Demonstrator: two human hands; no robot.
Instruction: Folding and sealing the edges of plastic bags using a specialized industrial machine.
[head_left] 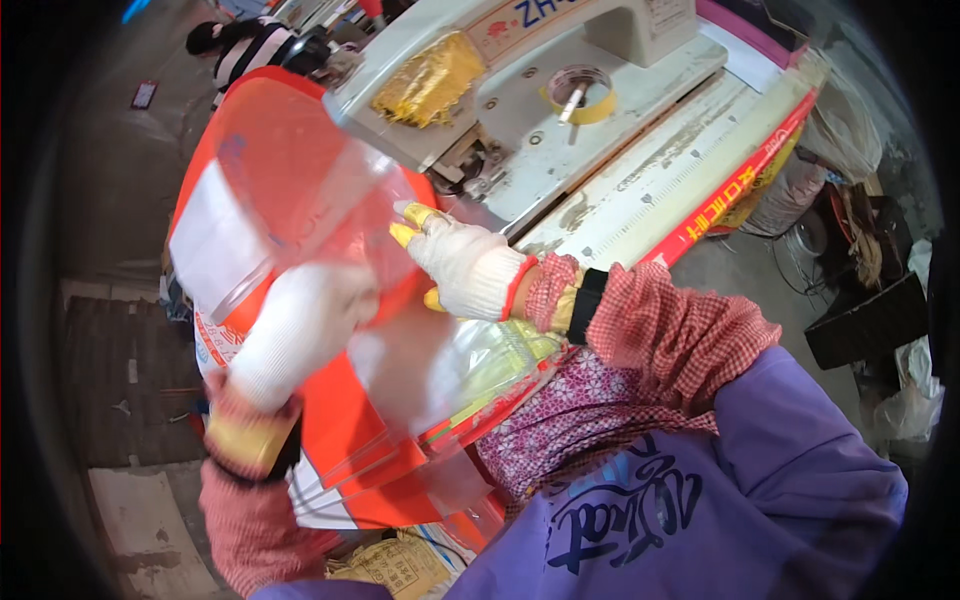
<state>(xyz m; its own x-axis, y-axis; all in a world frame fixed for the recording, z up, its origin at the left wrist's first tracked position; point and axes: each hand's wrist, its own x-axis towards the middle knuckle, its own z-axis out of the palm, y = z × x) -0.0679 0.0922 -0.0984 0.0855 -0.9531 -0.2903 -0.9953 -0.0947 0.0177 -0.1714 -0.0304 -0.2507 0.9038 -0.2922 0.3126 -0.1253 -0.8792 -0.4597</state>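
Note:
A grey-white sewing machine [590, 120] stands ahead of me, with yellow tape or film wrapped on its front end. Beside its needle area lie large red-and-white plastic sheets [365, 450], some in a layered stack, with a clear plastic film [330, 190] raised above them. My right hand [468, 262], in a white glove with yellow fingertips, rests at the film's edge near the machine, fingers stretched out and thumb apart. My left hand [305, 320], also gloved, is over the sheets at the left. Motion smears its fingers, so their grip cannot be read.
A tape roll [580, 95] lies on the machine bed with a small white stick across it. Along the table's right edge runs a red printed strip [735, 180]. Clear and yellow-green plastic [500, 370] lies by my lap. Another person [255, 50] is at the far left.

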